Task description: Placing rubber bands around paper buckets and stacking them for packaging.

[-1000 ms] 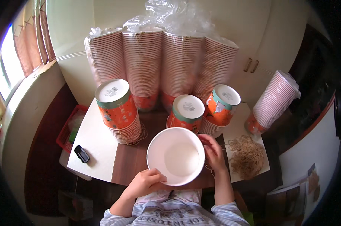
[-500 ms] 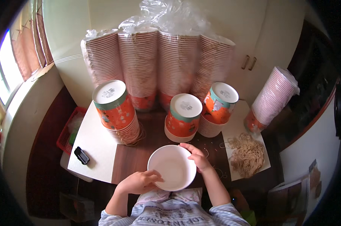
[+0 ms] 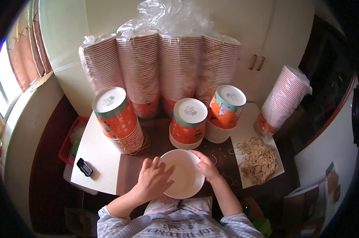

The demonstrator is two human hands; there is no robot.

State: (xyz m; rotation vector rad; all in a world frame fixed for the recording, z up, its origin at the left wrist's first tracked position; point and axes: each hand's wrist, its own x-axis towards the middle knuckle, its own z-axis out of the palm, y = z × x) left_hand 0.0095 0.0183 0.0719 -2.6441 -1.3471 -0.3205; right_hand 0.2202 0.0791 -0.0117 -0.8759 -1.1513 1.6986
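A white-lined paper bucket (image 3: 184,174) is tilted toward me over the table's near edge, its mouth facing up. My right hand (image 3: 208,167) grips its right rim, thumb over the edge and fingers behind the wall. My left hand (image 3: 152,179) is at the left rim with fingers spread, partly over the mouth; whether it touches the rim I cannot tell. Beyond the bucket, an upside-down orange-and-green paper bucket (image 3: 189,133) stands on the table. Upside-down stacks of similar buckets flank it, a left stack (image 3: 116,123) and a right stack (image 3: 226,113).
Tall plastic-wrapped bucket stacks (image 3: 179,71) line the back. Another wrapped stack (image 3: 284,97) leans at the right. A heap of tan strings (image 3: 259,160) lies on a white sheet at right. A small black case (image 3: 84,167) rests at left, near a red basket (image 3: 70,139).
My left hand has lifted from inside the bucket's lower left up to its left rim, fingers spreading. The right hand keeps its grip, and the bucket has tilted slightly.
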